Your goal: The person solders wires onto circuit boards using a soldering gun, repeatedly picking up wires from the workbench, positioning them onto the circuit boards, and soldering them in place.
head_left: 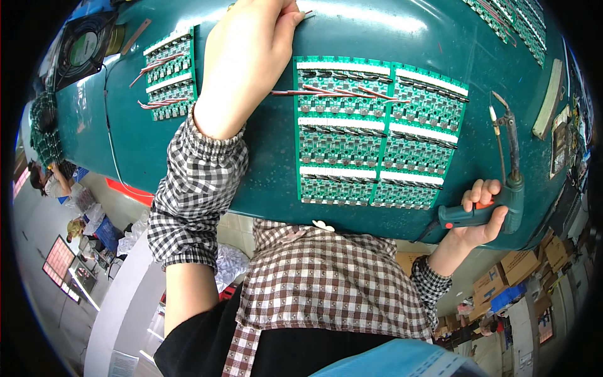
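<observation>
My left hand [246, 60] reaches to the far edge of the view, its thumb and fingers pinched on a thin wire [306, 15] whose end sticks out to the right. My right hand [482, 232] is wrapped round the handle of a green soldering gun [514, 204], its tip pointing away from me. Between the hands lies a large panel of green circuit boards [342, 151] with white strips and black leads. Several red, black and white wires [326, 93] lie across its upper rows. Left of my forearm rests a smaller board panel [169, 78] with wires on it.
A black fan [81, 49] stands at the far left of the green table [264, 166]. More board panels [518, 25] lie at the far right, above a pale wooden strip [548, 100]. A cable [110, 135] runs down the left side. Cardboard boxes [518, 267] sit beyond the right edge.
</observation>
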{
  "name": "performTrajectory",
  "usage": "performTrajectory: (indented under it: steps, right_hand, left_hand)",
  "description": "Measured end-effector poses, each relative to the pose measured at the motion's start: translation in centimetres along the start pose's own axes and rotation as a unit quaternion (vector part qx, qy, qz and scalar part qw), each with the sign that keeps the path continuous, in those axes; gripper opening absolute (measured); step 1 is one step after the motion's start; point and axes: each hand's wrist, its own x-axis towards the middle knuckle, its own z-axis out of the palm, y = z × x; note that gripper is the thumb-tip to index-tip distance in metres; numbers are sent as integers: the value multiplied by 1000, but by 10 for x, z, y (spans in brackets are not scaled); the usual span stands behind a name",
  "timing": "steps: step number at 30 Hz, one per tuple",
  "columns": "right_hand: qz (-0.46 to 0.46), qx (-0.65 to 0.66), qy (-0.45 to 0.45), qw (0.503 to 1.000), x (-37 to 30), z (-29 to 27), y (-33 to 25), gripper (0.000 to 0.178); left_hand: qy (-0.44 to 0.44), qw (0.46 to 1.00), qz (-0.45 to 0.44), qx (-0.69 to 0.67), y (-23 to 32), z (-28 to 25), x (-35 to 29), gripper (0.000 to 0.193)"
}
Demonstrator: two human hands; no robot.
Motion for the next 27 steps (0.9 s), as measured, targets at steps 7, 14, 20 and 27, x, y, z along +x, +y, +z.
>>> performTrajectory:
  steps: [7,14,20,27]
  right_hand:
    - [-4,-6,0,1000,0,0,0,45]
    - [-6,-7,-1,1000,-1,-2,1,45]
    - [-6,2,9,1000,-1,0,1,45]
    - [0,6,-1,1000,0,-1,1,44]
  left_hand:
    - [-33,999,29,6,-2,-4,3,11]
    - [-69,995,-68,-35,5,-8,1,9]
    - [-67,997,-8,-45,-4,-9,4,9]
    - [-4,999,23,-30,3,-6,-5,10]
